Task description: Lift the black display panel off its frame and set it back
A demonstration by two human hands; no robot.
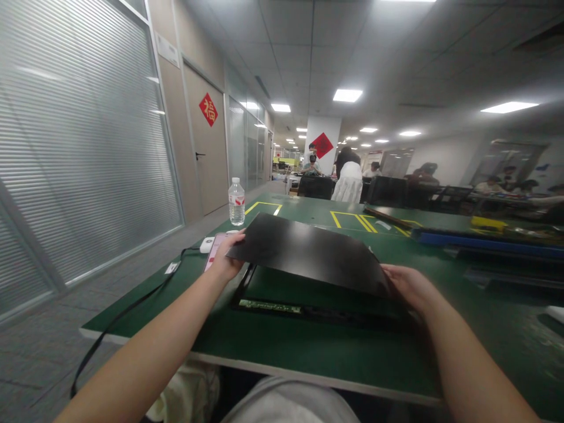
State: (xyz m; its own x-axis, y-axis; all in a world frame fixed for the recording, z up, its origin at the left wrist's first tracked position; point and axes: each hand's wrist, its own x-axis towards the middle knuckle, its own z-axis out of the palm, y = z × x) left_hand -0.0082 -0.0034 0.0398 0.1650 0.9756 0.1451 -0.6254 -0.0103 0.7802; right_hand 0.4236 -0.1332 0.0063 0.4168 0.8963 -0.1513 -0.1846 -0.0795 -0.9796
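Note:
A thin dark rectangular panel (308, 249) is held tilted above the table, its surface slightly bowed and shiny. My left hand (228, 258) grips its left edge, fingers closed on the rim. On the opposite side my right hand (412, 288) holds the right edge, with some of its fingers hidden behind the panel. Beneath lies a black rectangular frame (240, 291) on the green tabletop. Along the frame's near side runs a green circuit board strip (271, 306). The panel hides the frame's far part.
A water bottle (237, 202) stands at the back left, with a phone (212, 252) and white adapter (205, 244) nearer. A black cable (132, 305) hangs over the left table edge. Long blue strips (467, 239) lie at right. Yellow tape (352, 220) marks the table. People are beyond.

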